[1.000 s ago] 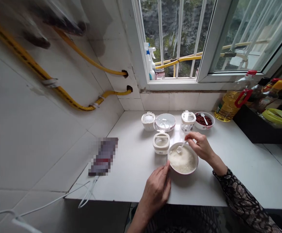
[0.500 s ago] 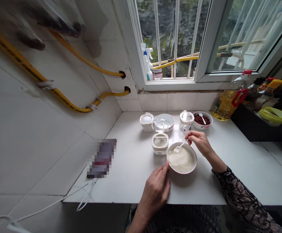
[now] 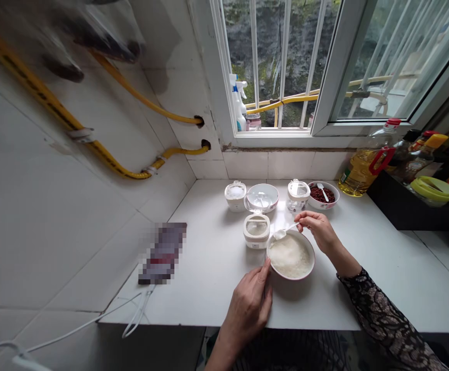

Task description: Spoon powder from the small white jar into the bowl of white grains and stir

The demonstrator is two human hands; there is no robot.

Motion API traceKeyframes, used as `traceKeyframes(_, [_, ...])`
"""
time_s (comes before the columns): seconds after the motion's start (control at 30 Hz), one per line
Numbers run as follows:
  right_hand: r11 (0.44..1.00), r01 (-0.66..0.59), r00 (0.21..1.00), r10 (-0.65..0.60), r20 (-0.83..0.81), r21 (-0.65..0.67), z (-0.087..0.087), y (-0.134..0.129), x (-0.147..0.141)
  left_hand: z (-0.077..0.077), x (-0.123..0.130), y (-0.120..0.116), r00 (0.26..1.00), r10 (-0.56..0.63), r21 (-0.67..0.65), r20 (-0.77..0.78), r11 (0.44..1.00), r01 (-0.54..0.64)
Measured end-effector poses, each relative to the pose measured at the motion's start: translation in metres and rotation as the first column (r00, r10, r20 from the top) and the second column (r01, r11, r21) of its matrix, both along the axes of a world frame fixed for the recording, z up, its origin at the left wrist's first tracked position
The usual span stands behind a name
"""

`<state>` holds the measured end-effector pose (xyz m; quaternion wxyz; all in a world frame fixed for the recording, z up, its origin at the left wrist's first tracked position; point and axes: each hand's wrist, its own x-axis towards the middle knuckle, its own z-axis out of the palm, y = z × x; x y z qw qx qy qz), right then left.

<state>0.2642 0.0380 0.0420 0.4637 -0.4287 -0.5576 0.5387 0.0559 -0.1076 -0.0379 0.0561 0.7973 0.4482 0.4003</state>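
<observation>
My right hand (image 3: 319,232) pinches the handle of a small white spoon (image 3: 280,234), whose head is over the upper left rim of a bowl (image 3: 308,272). Inside the bowl lies a whitish, powdery or grainy food (image 3: 289,255). At the bowl's left side, my left hand (image 3: 247,301) grips the rim with its fingers. A small container with a clear-windowed lid (image 3: 256,239) stands just left of the bowl.
Behind stand a jar of white contents (image 3: 235,192), a white bowl (image 3: 272,203), a lidded clear jar (image 3: 297,202) and a bowl of dark red bits (image 3: 322,194) with a white spoon. An oil bottle (image 3: 355,172) and a black box (image 3: 390,211) are right; a cable (image 3: 135,319) hangs left.
The spoon has moved from over the food up and left to the bowl's rim. My left hand stays at the bowl's side. The whole view has shifted slightly.
</observation>
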Motion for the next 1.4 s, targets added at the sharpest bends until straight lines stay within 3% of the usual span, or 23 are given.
traceKeyframes(0.13, [0.992,0.006,1.0,-0.008,0.018,0.123,0.001,-0.007,-0.014,0.001,0.0,0.0,1.0,-0.002,-0.011,-0.007,1.0,0.002])
traceKeyframes(0.23, [0.937,0.007,0.991,-0.054,0.125,0.35,0.001,-0.013,-0.025,0.0,-0.001,0.0,1.0,-0.012,-0.021,-0.005,1.0,0.012])
traceKeyframes(0.33, [0.761,-0.134,0.936,-0.113,0.334,0.635,0.0,-0.017,-0.031,-0.001,0.0,0.0,1.0,-0.01,-0.024,-0.01,1.0,0.01])
traceKeyframes(0.4, [0.631,-0.272,0.881,-0.141,0.452,0.727,0.0,-0.018,-0.032,0.0,0.0,0.001,1.0,-0.007,-0.019,-0.011,1.0,0.006])
traceKeyframes(0.47, [0.575,-0.313,0.865,-0.156,0.477,0.756,0.001,-0.019,-0.03,0.001,0.0,0.001,1.0,-0.005,-0.021,-0.01,1.0,0.005])
traceKeyframes(0.53, [0.598,-0.249,0.887,-0.175,0.427,0.762,0.004,-0.019,-0.025,0.001,0.0,0.0,1.0,-0.005,-0.022,-0.012,1.0,0.004])
traceKeyframes(0.67, [0.726,-0.038,0.915,-0.251,0.316,0.687,0.008,-0.019,-0.01,0.002,0.0,0.0,1.0,-0.004,-0.011,-0.012,1.0,0.003])
traceKeyframes(0.77, [0.776,-0.003,0.898,-0.275,0.343,0.63,0.005,-0.017,-0.001,0.001,-0.001,0.0,1.0,-0.001,-0.006,-0.001,1.0,0.001])
traceKeyframes(0.87, [0.778,-0.084,0.881,-0.234,0.411,0.623,0.0,-0.016,-0.002,-0.001,-0.001,0.001,1.0,0.002,0.0,0.005,1.0,-0.002])
traceKeyframes(1.03, [0.732,-0.225,0.862,-0.157,0.481,0.643,-0.001,-0.017,-0.006,-0.002,-0.001,0.001,1.0,0.007,-0.005,0.0,1.0,-0.007])
traceKeyframes(1.2, [0.746,-0.168,0.872,-0.192,0.45,0.644,0.003,-0.022,-0.006,0.0,-0.001,0.001,1.0,0.007,0.002,-0.01,1.0,-0.007])
traceKeyframes(1.4, [0.753,-0.273,0.858,-0.09,0.506,0.598,0.001,-0.023,-0.009,-0.002,-0.001,0.001,1.0,0.01,-0.002,-0.013,1.0,-0.01])
